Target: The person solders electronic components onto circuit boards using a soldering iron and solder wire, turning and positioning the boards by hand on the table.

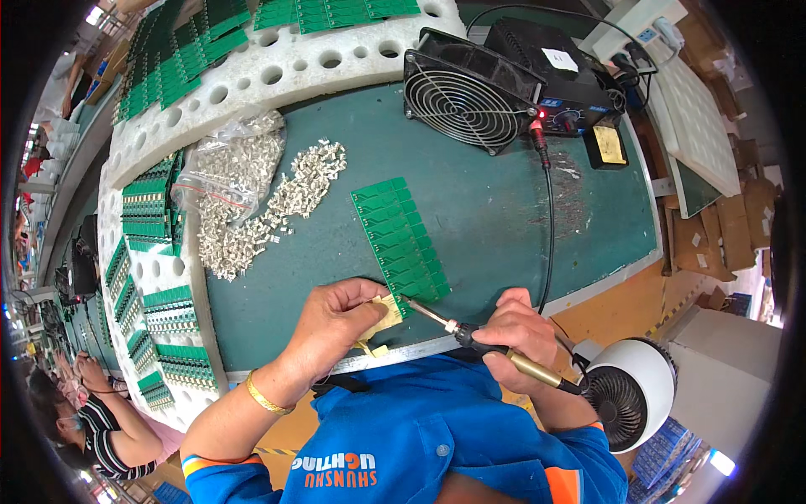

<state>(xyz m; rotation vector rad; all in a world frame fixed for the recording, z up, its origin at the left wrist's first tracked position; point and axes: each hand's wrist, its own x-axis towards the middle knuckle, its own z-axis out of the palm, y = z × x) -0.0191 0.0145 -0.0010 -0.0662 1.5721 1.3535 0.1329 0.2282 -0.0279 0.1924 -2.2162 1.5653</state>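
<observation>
Beside plastic bag (231, 164), white connectors (277, 206)

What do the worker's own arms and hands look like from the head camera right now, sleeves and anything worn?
Both hands are bare, no gloves. The left hand has a gold bangle at the wrist. Short blue sleeves with orange and pale trim at the cuffs cover the upper arms. The right hand wears nothing visible.

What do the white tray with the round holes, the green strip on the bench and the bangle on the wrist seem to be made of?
The white tray looks like matte foam: soft, thick edges around punched holes. The green strip appears to be a glossy circuit-board panel, probably fibreglass laminate, scored into repeated segments. The bangle on the left wrist looks like polished yellow metal, possibly gold; it glints.
</observation>
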